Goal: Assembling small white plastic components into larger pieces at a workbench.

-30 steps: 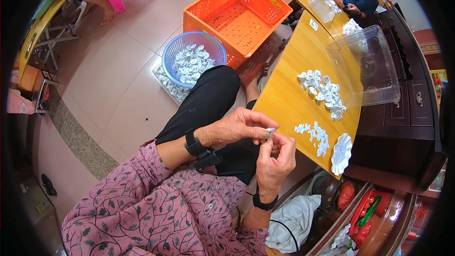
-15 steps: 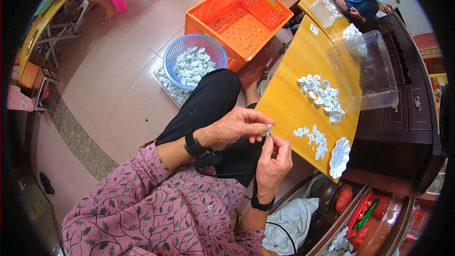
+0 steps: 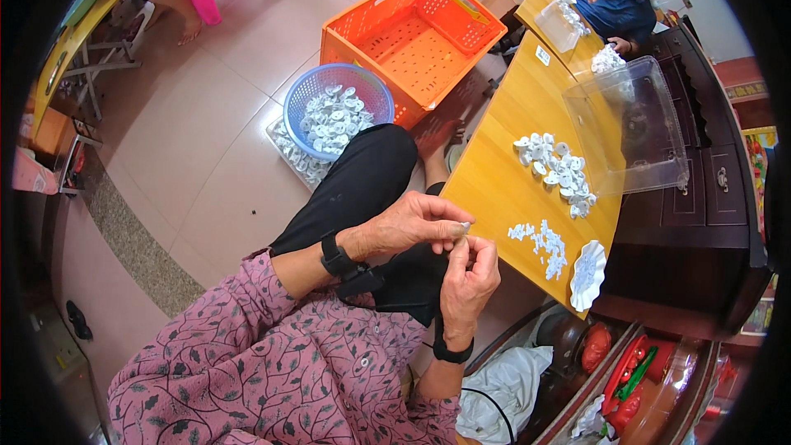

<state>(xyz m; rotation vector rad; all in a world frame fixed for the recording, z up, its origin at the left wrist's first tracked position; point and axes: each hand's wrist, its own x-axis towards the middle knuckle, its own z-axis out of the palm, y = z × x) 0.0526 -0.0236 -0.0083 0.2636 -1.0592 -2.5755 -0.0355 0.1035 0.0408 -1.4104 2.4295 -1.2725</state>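
Above my lap, beside the table's edge, my left hand (image 3: 412, 222) pinches a small white plastic part (image 3: 466, 227) between thumb and fingers. My right hand (image 3: 470, 284) meets it from below, its thumb and forefinger closed at the same part; whether a second tiny piece sits there is hidden. On the yellow wooden table (image 3: 503, 173) lie a heap of round white plastic pieces (image 3: 563, 173) and, nearer me, a scatter of tiny white pieces (image 3: 544, 245). A fluted white dish (image 3: 588, 276) with more tiny pieces rests at the table's near corner.
On the floor a blue basket (image 3: 298, 91) of white pieces stands on a filled tray (image 3: 284, 148), beside an orange crate (image 3: 371, 45). A clear plastic bin (image 3: 651, 132) sits at the table's right edge. A person in blue (image 3: 614, 4) sits at the far end.
My right hand has shifted slightly up and left, its fingers curling closer to my left hand. The person at the far end has raised one hand and spread both hands apart.
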